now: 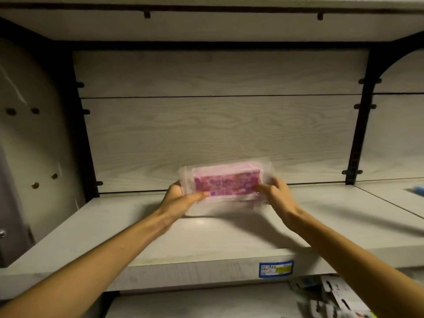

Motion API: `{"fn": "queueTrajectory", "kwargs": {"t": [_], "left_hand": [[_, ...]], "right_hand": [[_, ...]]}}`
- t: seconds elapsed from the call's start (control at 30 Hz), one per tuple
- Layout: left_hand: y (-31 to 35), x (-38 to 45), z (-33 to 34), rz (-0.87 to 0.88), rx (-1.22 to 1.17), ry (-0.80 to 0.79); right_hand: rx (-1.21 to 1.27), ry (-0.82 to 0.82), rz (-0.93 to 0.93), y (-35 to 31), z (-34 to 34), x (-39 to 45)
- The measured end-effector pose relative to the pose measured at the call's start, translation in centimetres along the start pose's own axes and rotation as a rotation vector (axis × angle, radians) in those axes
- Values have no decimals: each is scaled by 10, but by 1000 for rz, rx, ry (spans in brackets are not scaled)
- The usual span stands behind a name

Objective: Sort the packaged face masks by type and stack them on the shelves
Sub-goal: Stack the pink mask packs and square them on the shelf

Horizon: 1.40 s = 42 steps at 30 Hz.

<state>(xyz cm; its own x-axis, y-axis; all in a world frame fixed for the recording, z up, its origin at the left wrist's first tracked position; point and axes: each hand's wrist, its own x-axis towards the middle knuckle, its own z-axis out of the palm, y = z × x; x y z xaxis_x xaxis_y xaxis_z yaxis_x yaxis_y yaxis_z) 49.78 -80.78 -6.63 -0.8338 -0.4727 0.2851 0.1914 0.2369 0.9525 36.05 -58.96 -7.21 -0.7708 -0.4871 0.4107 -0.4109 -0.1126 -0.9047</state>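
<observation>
Placing the first pack on the shelf.
Both hands, left hand (183, 198) and right hand (276, 195), grip the pink patterned clear-wrapped mask pack (226, 183) at 12 o'clock over the pale wooden shelf (137, 230); next, lower it flat.

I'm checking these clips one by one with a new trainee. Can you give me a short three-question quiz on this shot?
1. True or false: both hands grip the pink mask pack.
2. What is stuck on the shelf's front edge? A) blue label B) metal hook C) red tape
3. Which hand holds the pack's left end?

Key: 1 true; the left hand and right hand each hold an end. 2 A, the blue label. 3 left.
</observation>
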Motion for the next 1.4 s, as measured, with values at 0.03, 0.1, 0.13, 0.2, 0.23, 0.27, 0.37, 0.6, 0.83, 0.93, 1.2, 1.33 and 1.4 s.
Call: {"fn": "queueTrajectory", "kwargs": {"t": [0.03, 0.1, 0.13, 0.2, 0.23, 0.27, 0.37, 0.6, 0.83, 0.93, 1.2, 1.33, 1.4], "left_hand": [[2, 5, 1, 1, -16, 13], [3, 10, 3, -2, -69, 30], [1, 10, 4, -8, -96, 33], [-6, 5, 5, -12, -124, 24], [-9, 1, 5, 4, -132, 19], [-11, -1, 5, 28, -141, 24], [-7, 2, 5, 114, -173, 67], [-16, -6, 4, 57, -175, 14], [-18, -7, 8, 46, -158, 21], [-19, -8, 7, 68, -183, 41], [-16, 0, -11, 20, -220, 59], [-17, 3, -10, -38, -265, 101], [-15, 3, -13, -67, -305, 130]], "right_hand": [[-26, 16, 6, -3, 1, 3], [-14, 31, 17, -3, 2, 6], [19, 23, 28, 0, 4, 3], [56, 23, 72, 11, 4, -6], [60, 30, 91, 15, 4, -10], [65, 18, 86, 17, 5, -13], [117, -18, -1, 8, 7, -9], [192, -240, 50, 8, -2, -25], [73, -233, 145, 14, -8, -28], [20, -191, 187, 12, -8, -29], [90, -189, 257, -5, -9, -33], [80, -250, 322, -8, -16, -36], [61, -228, 266, -10, -21, -40]]}}
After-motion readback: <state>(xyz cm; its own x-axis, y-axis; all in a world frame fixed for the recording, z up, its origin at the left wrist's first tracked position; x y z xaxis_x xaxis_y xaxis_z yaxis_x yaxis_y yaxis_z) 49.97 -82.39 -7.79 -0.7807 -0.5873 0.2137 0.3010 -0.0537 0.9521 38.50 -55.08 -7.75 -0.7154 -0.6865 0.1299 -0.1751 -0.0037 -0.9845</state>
